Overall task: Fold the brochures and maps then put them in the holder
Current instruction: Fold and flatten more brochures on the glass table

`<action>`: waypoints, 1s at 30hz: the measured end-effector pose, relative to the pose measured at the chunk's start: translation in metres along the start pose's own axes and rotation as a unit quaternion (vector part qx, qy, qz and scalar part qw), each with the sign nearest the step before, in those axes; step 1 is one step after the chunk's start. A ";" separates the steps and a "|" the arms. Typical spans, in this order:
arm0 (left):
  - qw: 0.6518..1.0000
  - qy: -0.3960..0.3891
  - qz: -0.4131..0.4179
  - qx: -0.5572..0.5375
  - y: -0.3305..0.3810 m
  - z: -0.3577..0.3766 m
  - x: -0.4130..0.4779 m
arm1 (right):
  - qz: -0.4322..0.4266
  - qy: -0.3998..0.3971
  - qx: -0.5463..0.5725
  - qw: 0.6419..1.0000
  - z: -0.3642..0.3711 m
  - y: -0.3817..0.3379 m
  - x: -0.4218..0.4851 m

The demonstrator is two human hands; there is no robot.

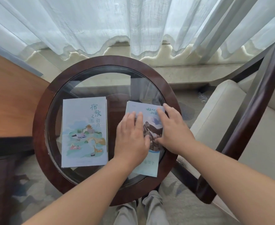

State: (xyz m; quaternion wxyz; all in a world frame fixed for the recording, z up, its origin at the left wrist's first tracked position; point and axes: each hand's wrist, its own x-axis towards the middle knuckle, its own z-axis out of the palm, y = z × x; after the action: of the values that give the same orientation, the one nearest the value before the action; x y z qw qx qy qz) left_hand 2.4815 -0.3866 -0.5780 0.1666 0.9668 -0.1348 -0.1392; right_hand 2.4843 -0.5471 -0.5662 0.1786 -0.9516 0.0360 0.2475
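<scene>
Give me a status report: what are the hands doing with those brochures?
Left hand and right hand press right brochure flat. Left brochure lies apart, untouched. No holder in view.

Left hand point(131, 137) and right hand point(174, 129) press flat on a folded brochure point(147, 166) on the counter point(101, 62), beside another brochure point(84, 132).

Left brochure point(84, 132) reads, seemingly, 宿豫文旅指南.

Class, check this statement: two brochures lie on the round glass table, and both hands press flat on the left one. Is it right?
Wrong side. The head view shows the left hand and right hand pressing flat on the right brochure; the left brochure lies untouched on the round glass table.
</scene>
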 end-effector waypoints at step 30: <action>0.974 -0.154 0.098 0.132 -0.026 0.026 -0.081 | 0.028 -0.039 -0.086 0.995 0.010 0.001 0.004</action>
State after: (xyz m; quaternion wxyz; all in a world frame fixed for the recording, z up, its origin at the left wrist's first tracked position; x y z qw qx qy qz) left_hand 2.4043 -0.3453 -0.5932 0.0280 0.9293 -0.2701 -0.2504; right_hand 2.4828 -0.5443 -0.5769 0.0905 -0.9515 0.0343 0.2920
